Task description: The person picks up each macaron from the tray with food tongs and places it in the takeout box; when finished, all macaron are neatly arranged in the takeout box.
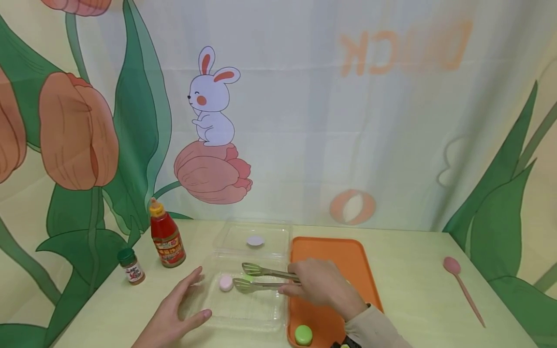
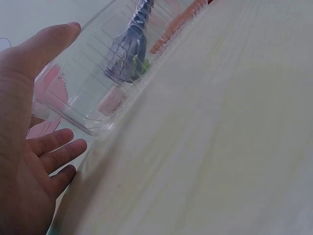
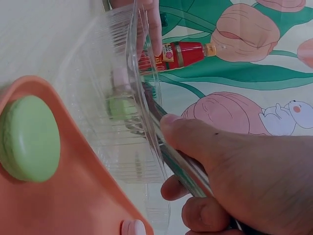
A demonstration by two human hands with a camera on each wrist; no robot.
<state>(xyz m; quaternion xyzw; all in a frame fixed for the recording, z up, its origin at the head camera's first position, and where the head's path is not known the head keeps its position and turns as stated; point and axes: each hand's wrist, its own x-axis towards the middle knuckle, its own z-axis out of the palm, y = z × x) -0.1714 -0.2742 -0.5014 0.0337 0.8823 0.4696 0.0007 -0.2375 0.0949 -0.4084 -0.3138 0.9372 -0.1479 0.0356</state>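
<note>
My right hand [image 1: 322, 285] grips metal tongs [image 1: 270, 285], which reach from the right into a clear plastic box [image 1: 261, 314]. The tong ends stand apart, with a green macaron [image 1: 248, 279] partly visible between them; whether they touch it I cannot tell. Left of the tongs, a pink macaron [image 1: 226, 282] lies in the box. My left hand [image 1: 171, 309] is beside the box's left side, thumb and fingers spread. In the left wrist view the thumb is at the box's rim; contact is unclear.
An orange tray [image 1: 330, 251] right of the box holds a green macaron [image 1: 303, 335] and a pink macaron [image 3: 132, 227]. A red sauce bottle [image 1: 167, 237] and a green-capped spice jar [image 1: 131, 267] stand left. A pink spoon [image 1: 463, 287] lies far right. The box's lid [image 1: 235, 237] lies open behind.
</note>
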